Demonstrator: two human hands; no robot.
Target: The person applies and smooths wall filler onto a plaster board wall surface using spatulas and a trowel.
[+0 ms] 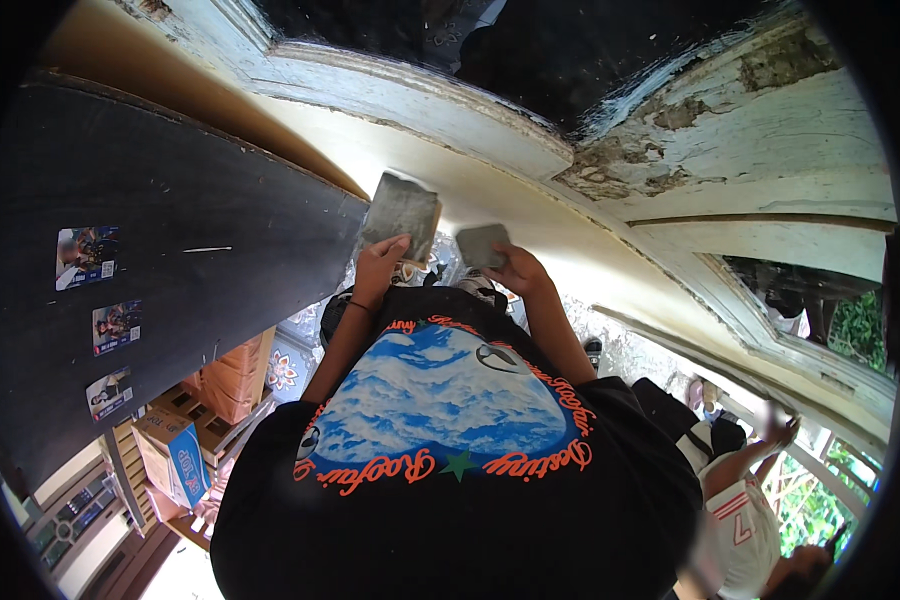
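My left hand [381, 266] is closed on the lower edge of a flat, grey rectangular sheet of sandpaper [400, 212], its thumb lying across the face. The sheet looks worn and dusty, with a paler right edge. To its right, my right hand [519, 268] pinches a smaller grey piece of sandpaper [481, 244] by its right side. A narrow gap separates the two pieces. Both are held up in front of my chest, before the cream wall [500, 195]. A dark band circles my left wrist.
A large black board [190, 210] with small picture stickers stands at the left. Ahead, a window frame [420, 95] has peeling paint. Cardboard boxes [170, 460] and wooden furniture sit lower left. Another person in a white shirt [745, 530] is at the lower right.
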